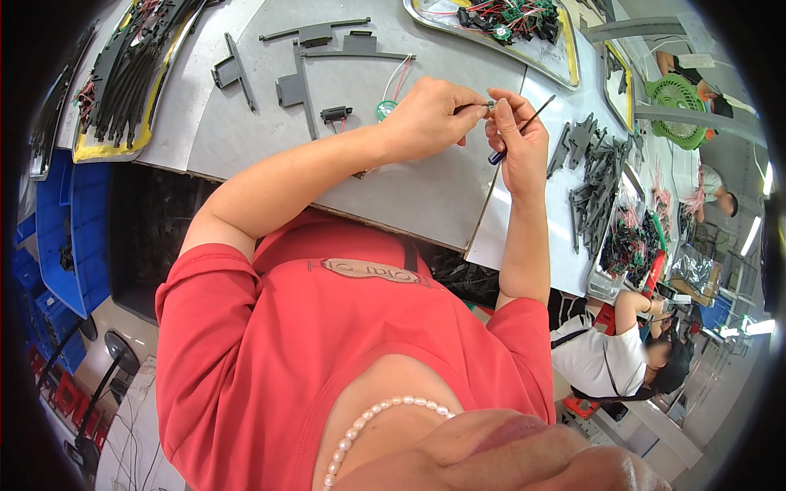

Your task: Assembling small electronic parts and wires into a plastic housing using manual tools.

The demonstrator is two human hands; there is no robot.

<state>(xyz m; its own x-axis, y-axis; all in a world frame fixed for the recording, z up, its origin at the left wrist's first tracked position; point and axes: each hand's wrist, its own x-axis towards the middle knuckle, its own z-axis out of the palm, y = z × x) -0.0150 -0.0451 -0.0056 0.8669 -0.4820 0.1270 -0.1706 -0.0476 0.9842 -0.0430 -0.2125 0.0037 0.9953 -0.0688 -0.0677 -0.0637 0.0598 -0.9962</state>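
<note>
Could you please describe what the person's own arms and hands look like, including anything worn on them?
Both arms are bare from the upper arm down: the short sleeves of a red T-shirt end above the elbows. The left hand and the right hand wear no gloves. No watch, bracelet or ring shows on either wrist or hand, as far as this view can tell.

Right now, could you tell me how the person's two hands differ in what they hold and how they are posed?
The left hand pinches a tiny metal part at its fingertips; the right hand holds a thin blue-handled tool. The left hand lies knuckles-up, while the right hand stands more upright. Both hover together above the grey table.
</note>
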